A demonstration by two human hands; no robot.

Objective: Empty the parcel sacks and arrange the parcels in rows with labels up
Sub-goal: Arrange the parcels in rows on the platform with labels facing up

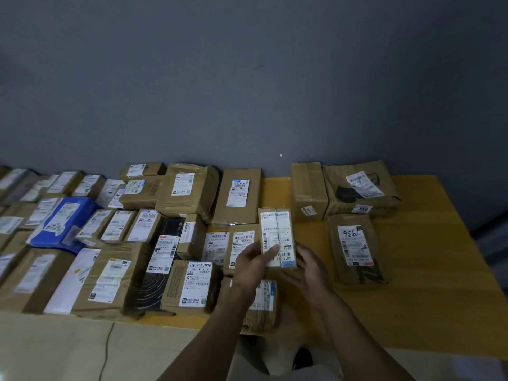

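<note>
Small taped parcel (277, 232) is held up at frame centre, label to camera, long axis running near-to-far. The left hand (254, 266) grips its lower end with the thumb across the label. Right hand (312, 268) sits just right of it, fingers loose, contact unclear. It's the nearer hand to the bare strip of yellow surface (313, 234) between parcel and handwritten-label parcel (356, 250).

Probably a parcel depot: labelled boxes (189, 193) in rows on a mat (428, 270).
</note>
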